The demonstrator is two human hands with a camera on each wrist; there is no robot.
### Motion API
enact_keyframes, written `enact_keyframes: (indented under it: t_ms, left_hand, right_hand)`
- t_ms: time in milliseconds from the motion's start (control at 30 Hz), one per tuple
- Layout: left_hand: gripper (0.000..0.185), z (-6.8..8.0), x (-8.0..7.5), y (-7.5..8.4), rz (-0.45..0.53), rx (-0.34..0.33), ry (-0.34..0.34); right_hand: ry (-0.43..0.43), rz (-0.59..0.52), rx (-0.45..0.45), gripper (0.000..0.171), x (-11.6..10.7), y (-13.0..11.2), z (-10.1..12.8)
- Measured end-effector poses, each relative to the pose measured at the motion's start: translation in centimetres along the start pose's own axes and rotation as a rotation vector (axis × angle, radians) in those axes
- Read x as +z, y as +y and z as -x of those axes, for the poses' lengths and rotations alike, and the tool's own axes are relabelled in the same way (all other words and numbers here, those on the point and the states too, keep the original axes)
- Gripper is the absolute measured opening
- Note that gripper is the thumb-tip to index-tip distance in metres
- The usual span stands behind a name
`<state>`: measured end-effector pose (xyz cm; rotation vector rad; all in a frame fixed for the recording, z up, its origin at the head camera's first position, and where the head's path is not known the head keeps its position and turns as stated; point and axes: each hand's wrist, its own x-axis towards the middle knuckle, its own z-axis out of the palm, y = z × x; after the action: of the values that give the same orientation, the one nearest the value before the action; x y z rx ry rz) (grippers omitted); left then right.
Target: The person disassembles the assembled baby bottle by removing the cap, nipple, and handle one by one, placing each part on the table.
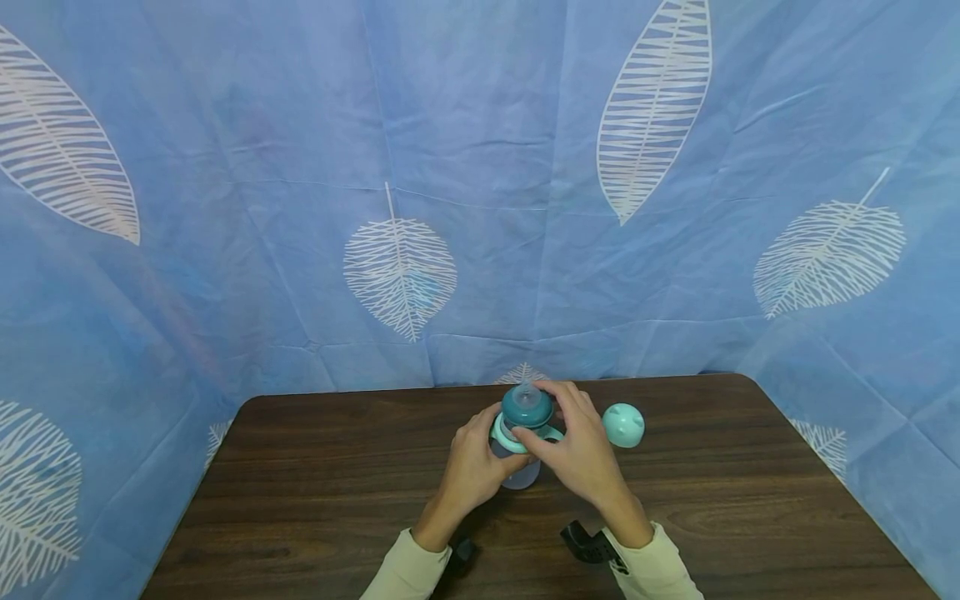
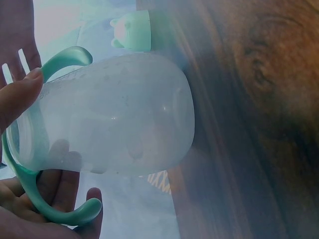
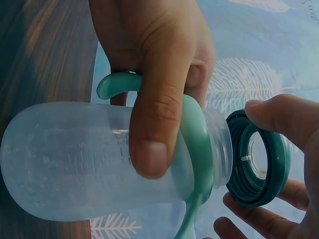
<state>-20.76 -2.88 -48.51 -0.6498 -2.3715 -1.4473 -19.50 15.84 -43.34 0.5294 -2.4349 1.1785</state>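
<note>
A translucent baby bottle [image 2: 119, 114] with a mint two-handled ring [image 3: 197, 144] round its neck is upright over the table. My left hand [image 1: 472, 462] grips it near the neck, thumb on one side and fingers by a handle on the other. My right hand [image 1: 581, 442] pinches a teal collar [image 1: 527, 412] with a clear nipple [image 1: 527, 394]. In the right wrist view the collar is tilted at the bottle's open threaded mouth; whether they touch I cannot tell. To the right of my right hand stands a mint cap [image 1: 623, 425] with small ear-like bumps.
The dark wooden table [image 1: 330, 483] ends just behind the bottle. Beyond its far edge hangs a blue cloth [image 1: 495, 267] with white leaf prints, also along both sides. Black straps [image 1: 588, 546] sit at the wrists.
</note>
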Motion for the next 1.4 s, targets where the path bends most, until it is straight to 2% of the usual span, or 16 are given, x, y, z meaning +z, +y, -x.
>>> enact_keyframes:
  t_ms: [667, 1400]
  left_hand:
    - [0.070, 0.0, 0.0, 0.1, -0.014, -0.014, 0.000]
    - [0.073, 0.0, 0.0, 0.3, -0.017, -0.038, -0.007]
  right_hand:
    - [0.023, 0.035, 0.004, 0.065, -1.0, 0.6, -0.2]
    - [0.034, 0.052, 0.086, 0.067, -2.0, 2.2, -0.4]
